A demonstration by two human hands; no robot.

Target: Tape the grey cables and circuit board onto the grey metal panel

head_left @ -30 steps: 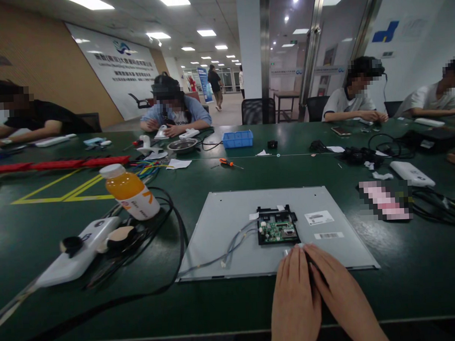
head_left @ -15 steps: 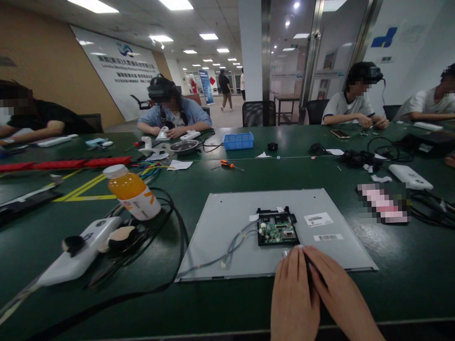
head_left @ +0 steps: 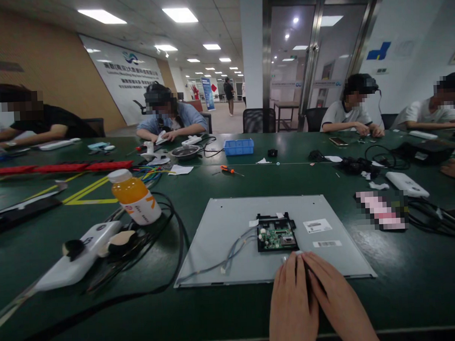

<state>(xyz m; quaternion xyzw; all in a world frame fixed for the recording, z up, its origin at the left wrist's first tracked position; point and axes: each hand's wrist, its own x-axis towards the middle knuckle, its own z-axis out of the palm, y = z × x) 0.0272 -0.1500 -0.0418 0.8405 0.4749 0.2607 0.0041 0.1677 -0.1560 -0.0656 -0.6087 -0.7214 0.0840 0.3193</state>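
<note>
My left hand (head_left: 294,298) and my right hand (head_left: 334,291) lie side by side over the near edge of a flat grey metal panel (head_left: 222,231). Their fingers are pressed together, and the fingertips meet just below a green circuit board (head_left: 277,237) in a black frame. Small whitish bits show at the fingertips, but what the hands hold is mostly hidden. Thin grey wires (head_left: 234,250) run from the board's left side across the panel. Two white labels, one a barcode label (head_left: 326,244), are stuck to the right of the board.
Left of the panel are an orange drink bottle (head_left: 134,197), a white power bank (head_left: 80,257) and black cables. Beyond it lie an orange screwdriver (head_left: 229,169) and a blue basket (head_left: 238,147). A phone (head_left: 382,209) rests at right. Several people sit around the green table.
The view has tilted slightly, so the table and panel sit a little lower. Both hands stay pressed together at the same place on the panel.
</note>
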